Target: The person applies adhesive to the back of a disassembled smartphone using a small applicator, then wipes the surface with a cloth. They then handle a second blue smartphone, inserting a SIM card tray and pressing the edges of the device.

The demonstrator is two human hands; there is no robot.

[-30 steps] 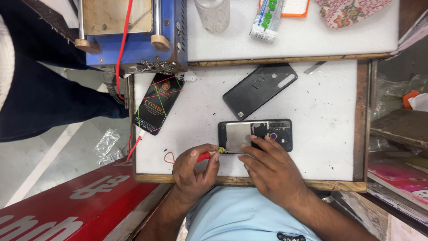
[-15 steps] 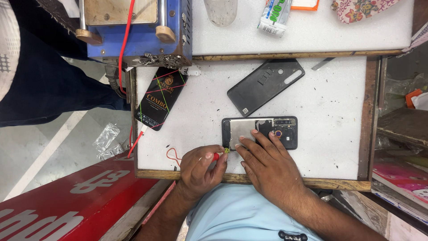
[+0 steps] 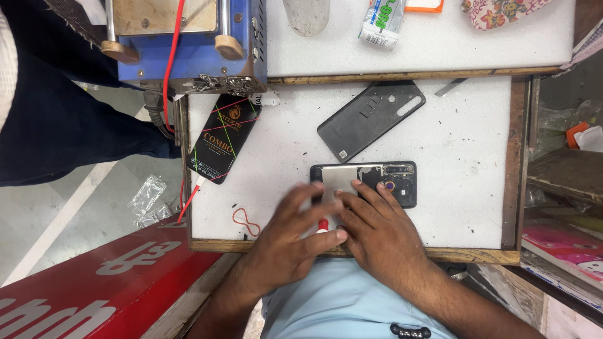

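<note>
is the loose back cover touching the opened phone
Apart. In the head view, a strip of bare white worktop shows between the loose back cover and the opened phone lying below it.

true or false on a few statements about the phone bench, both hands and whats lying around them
1. The opened phone lies with its insides facing up. True.
2. The detached back cover rests on top of the opened phone. False: it lies apart, farther from the person.
3. The left hand pinches a red-handled tool. True.
4. The right hand is lifted clear of the phone. False: its fingers rest on it.
5. A red rubber band lies left of the hands. True.
</note>
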